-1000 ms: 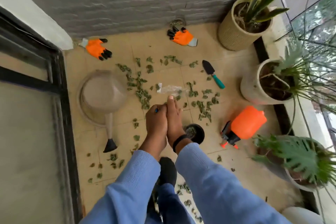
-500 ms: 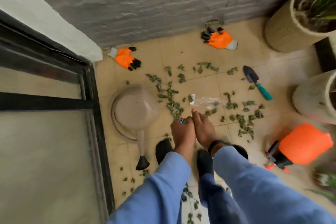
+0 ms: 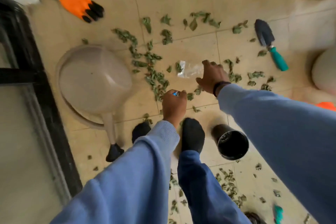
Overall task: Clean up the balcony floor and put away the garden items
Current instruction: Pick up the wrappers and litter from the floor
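Soft, even daylight, fairly bright, no glare. Faint shadows only, under the pot (image 3: pixel 230 143) and the watering can (image 3: pixel 94 80). Motion blur throughout, strongest at the frame edges: door frame (image 3: pixel 34 78), gloves (image 3: pixel 80 1), sleeves (image 3: pixel 283 132). Wide-angle bending at the corners. Leaves (image 3: pixel 156 78) mid-floor sharpest.

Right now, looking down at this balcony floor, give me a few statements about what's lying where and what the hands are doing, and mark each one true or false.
1. The right hand reaches to the clear plastic bag on the floor. True.
2. The trowel has a red handle. False: its handle is teal.
3. The left hand is curled round a small blue thing. True.
4. The small black pot stands inside the watering can. False: it stands on the tiles, apart from the can, near the person's socked foot.
5. The leaves are swept into one pile. False: they lie scattered over the tiles.
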A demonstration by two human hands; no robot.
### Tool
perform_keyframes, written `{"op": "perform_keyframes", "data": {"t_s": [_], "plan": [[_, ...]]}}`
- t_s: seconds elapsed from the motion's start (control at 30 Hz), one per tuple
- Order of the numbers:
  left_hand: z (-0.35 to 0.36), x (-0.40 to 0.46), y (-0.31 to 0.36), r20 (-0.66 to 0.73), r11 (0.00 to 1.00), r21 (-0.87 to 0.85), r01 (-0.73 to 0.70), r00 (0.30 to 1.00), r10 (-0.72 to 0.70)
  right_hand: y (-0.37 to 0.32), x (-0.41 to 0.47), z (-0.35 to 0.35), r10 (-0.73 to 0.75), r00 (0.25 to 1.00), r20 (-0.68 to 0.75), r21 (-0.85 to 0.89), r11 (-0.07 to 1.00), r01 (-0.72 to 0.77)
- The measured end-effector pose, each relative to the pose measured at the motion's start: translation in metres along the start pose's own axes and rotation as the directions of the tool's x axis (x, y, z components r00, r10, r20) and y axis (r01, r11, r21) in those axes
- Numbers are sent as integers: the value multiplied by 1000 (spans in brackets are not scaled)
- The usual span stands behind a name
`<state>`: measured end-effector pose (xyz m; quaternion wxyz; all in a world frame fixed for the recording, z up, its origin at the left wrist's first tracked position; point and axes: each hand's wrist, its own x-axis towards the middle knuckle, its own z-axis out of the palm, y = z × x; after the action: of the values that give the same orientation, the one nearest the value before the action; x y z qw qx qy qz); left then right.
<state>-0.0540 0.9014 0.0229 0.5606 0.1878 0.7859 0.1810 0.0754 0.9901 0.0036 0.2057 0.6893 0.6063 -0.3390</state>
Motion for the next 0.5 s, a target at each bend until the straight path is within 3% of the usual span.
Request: {"op": "perform_keyframes", "data": {"t_s": [0.17,0.33,0.5], "plan": [[23,35,-21,24,999,19,-32,999,32,7,50,26,-85,994,-68,-168,983,73],[27,59,-29,26,999,14,-39,999,38,0,71,52,-90,986,-139,-294,955,46],[23,67,-19,-12,993,43,-106,994,107,-5,63,59,-128,978,-165,-326,943,69]]}}
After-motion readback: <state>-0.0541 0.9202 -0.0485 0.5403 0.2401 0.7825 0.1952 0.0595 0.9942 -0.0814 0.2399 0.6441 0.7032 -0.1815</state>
